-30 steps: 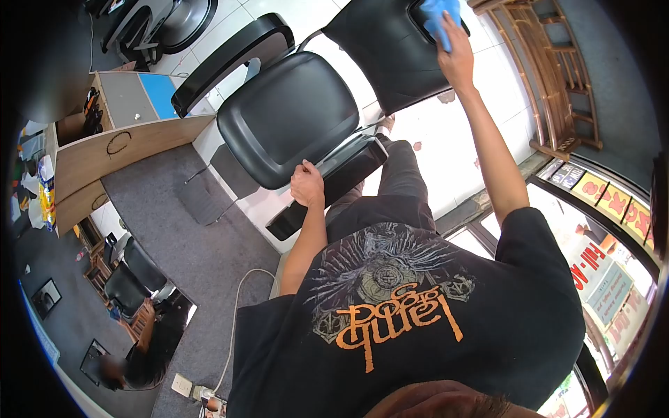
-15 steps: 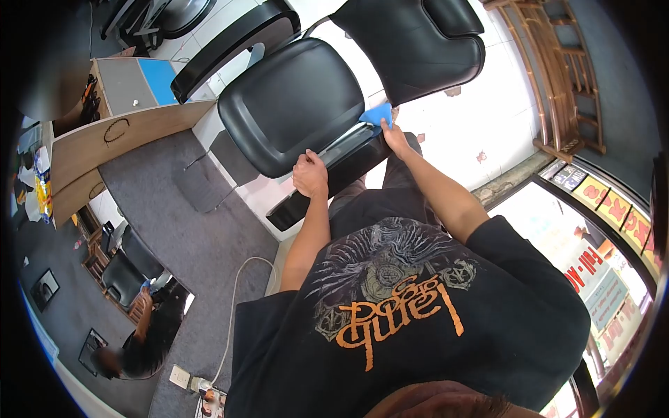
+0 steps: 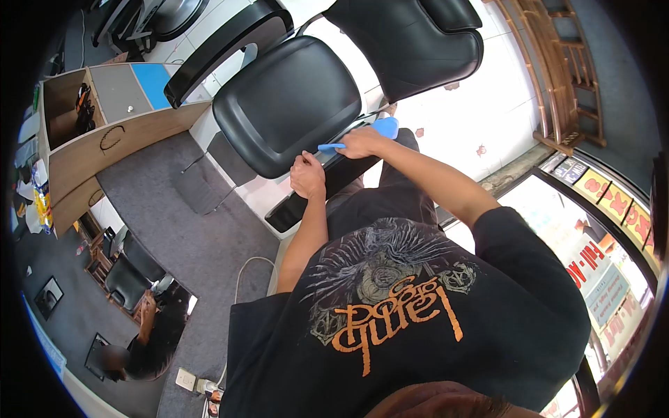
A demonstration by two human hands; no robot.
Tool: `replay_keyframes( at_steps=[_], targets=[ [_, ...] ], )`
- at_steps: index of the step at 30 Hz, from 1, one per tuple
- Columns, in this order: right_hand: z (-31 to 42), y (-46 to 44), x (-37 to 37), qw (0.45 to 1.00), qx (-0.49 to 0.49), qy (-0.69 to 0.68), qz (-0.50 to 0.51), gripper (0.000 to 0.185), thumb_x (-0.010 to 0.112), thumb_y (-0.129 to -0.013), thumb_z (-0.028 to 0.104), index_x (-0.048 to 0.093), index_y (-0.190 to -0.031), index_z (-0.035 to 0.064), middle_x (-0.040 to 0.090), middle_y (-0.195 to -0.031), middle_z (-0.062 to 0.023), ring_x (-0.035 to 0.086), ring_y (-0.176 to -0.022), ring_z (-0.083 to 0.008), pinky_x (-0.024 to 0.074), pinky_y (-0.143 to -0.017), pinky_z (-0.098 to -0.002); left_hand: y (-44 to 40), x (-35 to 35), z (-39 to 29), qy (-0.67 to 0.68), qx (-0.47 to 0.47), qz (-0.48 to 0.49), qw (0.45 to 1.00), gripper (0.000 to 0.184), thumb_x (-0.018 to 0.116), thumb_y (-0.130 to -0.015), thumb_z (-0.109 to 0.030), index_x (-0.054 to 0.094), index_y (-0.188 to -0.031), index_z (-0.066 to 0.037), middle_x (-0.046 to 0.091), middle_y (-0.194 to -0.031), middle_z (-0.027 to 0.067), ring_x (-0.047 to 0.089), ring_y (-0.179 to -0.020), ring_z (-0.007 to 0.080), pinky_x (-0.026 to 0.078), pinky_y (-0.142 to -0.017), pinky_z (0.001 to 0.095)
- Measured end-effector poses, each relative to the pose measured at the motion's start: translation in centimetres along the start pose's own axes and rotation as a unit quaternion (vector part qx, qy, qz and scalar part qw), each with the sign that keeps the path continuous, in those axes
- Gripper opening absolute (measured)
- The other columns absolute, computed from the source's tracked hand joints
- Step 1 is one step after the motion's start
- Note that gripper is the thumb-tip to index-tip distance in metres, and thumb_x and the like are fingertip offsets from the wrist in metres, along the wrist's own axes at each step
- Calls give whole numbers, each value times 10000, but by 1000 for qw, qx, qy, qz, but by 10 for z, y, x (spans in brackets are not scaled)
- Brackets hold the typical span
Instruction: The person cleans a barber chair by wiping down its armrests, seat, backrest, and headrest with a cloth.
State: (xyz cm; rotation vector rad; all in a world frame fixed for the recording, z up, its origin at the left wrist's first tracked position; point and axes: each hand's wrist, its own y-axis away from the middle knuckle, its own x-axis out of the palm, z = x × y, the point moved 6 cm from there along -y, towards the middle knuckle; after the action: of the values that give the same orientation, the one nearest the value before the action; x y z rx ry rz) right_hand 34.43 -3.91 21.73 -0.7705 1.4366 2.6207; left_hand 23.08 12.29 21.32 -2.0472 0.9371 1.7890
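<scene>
A blue cloth [image 3: 385, 127] is held in my right hand [image 3: 362, 142], which presses it on the near armrest of a black salon chair; parts of the cloth stick out on both sides of the hand. My left hand [image 3: 307, 175] is closed around the inner edge of that near armrest [image 3: 284, 214], beside the seat's corner. The padded black seat [image 3: 289, 97] lies just beyond both hands. To its upper right is the chair's backrest [image 3: 408, 52]. The far armrest [image 3: 226, 49] runs along the seat's other side.
Left of the chair stands a wooden cabinet [image 3: 122, 132] with an open compartment. Below it, a mirror [image 3: 132, 279] reflects a person and the chair. A white cable [image 3: 240, 279] hangs near a socket [image 3: 185, 379]. At right are a bamboo bench [image 3: 557, 83] and a glass door with signs [image 3: 599, 279].
My right hand came down from the backrest with the cloth to the near armrest, then slid left along it toward my left hand. My left hand has stayed nearly in place.
</scene>
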Motion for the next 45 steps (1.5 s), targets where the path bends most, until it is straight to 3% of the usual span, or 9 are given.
replay_keyframes(
  at_steps=[9,15,24,29,32,34,39,41,45],
  targets=[
    [-143,-80,29,973,216,-70,31,528,527,-939,383,716,-1293,39,645,-1416,-194,610,-1323,-373,469,-1100,-493,1,-2,-2,-4,-7,-10,1000,416,578,-982,-355,684,-725,-46,695,-728,181,693,-735,398,537,-660,560],
    [-120,-31,16,983,138,-115,-39,565,508,-993,467,735,-1202,-6,734,-1186,-240,682,-1142,-441,513,-1024,-498,2,-2,-2,-4,-1,-14,1000,420,573,-985,-353,682,-724,-43,695,-733,182,689,-732,400,537,-663,566],
    [12,61,36,930,-92,-14,-356,368,686,-904,306,747,-1227,140,685,-1310,-107,502,-1395,-368,325,-1206,-566,0,3,3,3,-6,10,1000,441,535,-993,-422,719,-796,-73,727,-765,172,707,-742,427,537,-683,575],
    [34,85,110,935,-112,-295,-164,576,559,-1055,455,519,-1520,118,455,-1608,-151,308,-1548,-370,245,-1265,-501,-3,9,8,6,-19,30,999,446,548,-982,-441,732,-805,-76,740,-775,161,719,-750,416,546,-681,561],
    [2,128,96,901,82,-413,-106,635,463,-1101,500,590,-1399,-47,635,-1388,-264,597,-1320,-374,429,-1140,-424,0,-6,1,21,4,24,999,447,558,-985,-433,720,-783,-69,735,-759,159,720,-738,406,547,-658,548],
    [-41,136,102,795,75,-583,-149,687,535,-1049,576,676,-1223,-74,743,-1116,-149,698,-1038,-224,516,-972,-347,0,-14,-4,32,-2,40,999,454,561,-987,-442,722,-782,-71,740,-756,150,722,-733,405,548,-660,542],
    [-162,145,116,648,211,-618,-391,748,481,-1060,581,581,-1384,-85,704,-1259,-193,663,-1170,-235,466,-1070,-401,0,-12,-2,46,9,38,998,464,575,-981,-467,733,-795,-72,746,-764,135,721,-735,405,548,-662,536],
    [-138,142,80,746,186,-532,-355,755,427,-1072,568,397,-1566,-2,589,-1462,-227,566,-1356,-374,375,-1174,-449,4,-15,-4,59,11,39,997,462,581,-979,-470,741,-808,-71,751,-778,136,723,-755,409,550,-678,535],
    [-84,60,97,826,113,-313,-455,663,504,-1053,499,401,-1596,134,452,-1574,-257,419,-1481,-391,340,-1214,-492,3,-20,-2,70,11,58,996,455,592,-980,-483,768,-882,-76,770,-843,139,736,-853,394,556,-765,516]
  ],
)
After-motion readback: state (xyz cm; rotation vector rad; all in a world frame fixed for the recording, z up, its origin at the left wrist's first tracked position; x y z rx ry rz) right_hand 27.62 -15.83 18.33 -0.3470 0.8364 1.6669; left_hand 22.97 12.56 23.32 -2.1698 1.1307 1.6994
